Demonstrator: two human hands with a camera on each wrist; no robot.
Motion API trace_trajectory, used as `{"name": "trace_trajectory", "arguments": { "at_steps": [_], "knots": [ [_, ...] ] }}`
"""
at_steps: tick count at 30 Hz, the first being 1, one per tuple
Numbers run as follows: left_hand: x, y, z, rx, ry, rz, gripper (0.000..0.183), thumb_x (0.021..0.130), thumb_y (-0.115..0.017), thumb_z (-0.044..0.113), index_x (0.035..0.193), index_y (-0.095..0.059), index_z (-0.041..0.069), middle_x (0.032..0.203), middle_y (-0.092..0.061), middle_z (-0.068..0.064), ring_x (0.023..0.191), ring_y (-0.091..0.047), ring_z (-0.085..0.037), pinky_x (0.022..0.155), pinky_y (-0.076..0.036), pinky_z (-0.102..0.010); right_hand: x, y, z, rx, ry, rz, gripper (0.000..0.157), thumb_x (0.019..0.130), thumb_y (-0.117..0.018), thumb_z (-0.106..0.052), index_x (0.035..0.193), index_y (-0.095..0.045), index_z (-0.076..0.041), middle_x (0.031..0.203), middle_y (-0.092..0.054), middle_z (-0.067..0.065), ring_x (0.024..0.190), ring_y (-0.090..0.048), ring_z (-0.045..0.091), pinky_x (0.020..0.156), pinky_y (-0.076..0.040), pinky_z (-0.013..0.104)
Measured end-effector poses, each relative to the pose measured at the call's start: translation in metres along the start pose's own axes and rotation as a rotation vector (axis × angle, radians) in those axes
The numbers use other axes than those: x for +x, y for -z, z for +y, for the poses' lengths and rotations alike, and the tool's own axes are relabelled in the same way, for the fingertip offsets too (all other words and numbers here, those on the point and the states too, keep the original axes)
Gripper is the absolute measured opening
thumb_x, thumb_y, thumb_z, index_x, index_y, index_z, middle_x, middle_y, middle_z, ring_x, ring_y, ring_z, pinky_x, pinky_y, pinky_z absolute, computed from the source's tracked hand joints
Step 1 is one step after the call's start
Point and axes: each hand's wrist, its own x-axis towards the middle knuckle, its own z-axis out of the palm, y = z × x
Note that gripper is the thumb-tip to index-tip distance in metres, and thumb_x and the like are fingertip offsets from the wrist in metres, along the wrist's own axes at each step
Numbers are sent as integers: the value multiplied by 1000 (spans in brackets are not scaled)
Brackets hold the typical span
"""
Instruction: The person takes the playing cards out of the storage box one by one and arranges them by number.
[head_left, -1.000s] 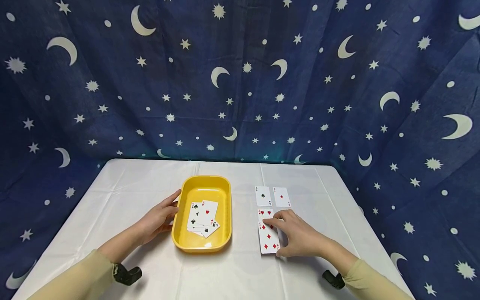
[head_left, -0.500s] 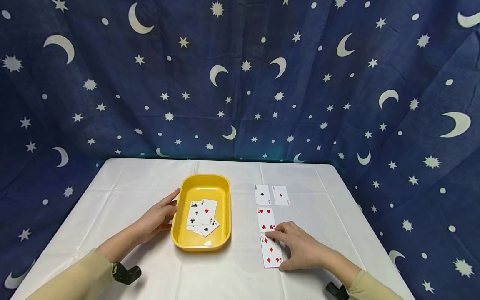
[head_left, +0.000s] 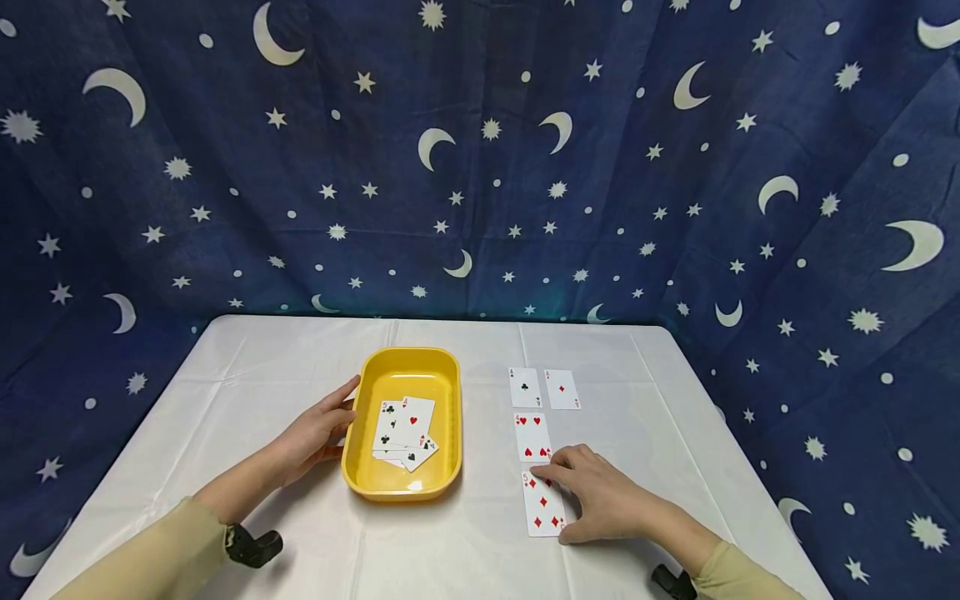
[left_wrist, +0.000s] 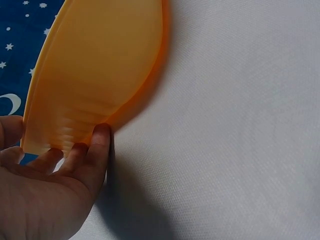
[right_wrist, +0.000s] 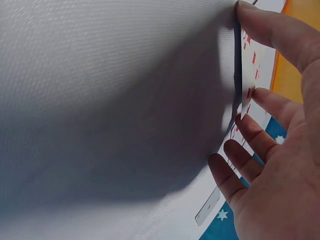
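My right hand (head_left: 583, 487) lies flat on the white table, its fingers (right_wrist: 252, 137) relaxed and touching the right edge of a five of diamonds (head_left: 542, 505). Just beyond that card lies a four of hearts (head_left: 532, 437). Farther back sit an ace of clubs (head_left: 524, 387) and an ace of diamonds (head_left: 562, 389), side by side. My left hand (head_left: 322, 429) rests open against the left wall of a yellow tray (head_left: 401, 360), fingertips (left_wrist: 97, 142) under its rim. A loose heap of face-up cards (head_left: 405, 429) lies inside the tray.
A white cloth covers the table (head_left: 262, 375). A dark blue curtain with moons and stars (head_left: 480, 167) closes off the back and both sides. Black wrist mounts show at my left sleeve (head_left: 253, 546) and right sleeve (head_left: 671, 581).
My right hand slid the five of diamonds toward me, off the four of hearts, so the two cards now lie apart in a column. The left hand has stayed at the tray.
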Motion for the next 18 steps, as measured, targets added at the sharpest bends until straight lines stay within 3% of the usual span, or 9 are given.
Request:
{"name": "trace_trajectory", "arguments": {
  "at_steps": [18],
  "knots": [
    [0, 0, 0, 5, 3, 0, 68, 107, -45, 22, 166, -14, 32, 166, -25, -20, 135, -50, -35, 98, -52, -45, 0, 1, 0, -14, 25, 6, 87, 67, -90, -38, 147, -56, -29, 122, -46, -12, 116, -42, 13, 101, -41, 42]
  ]
}}
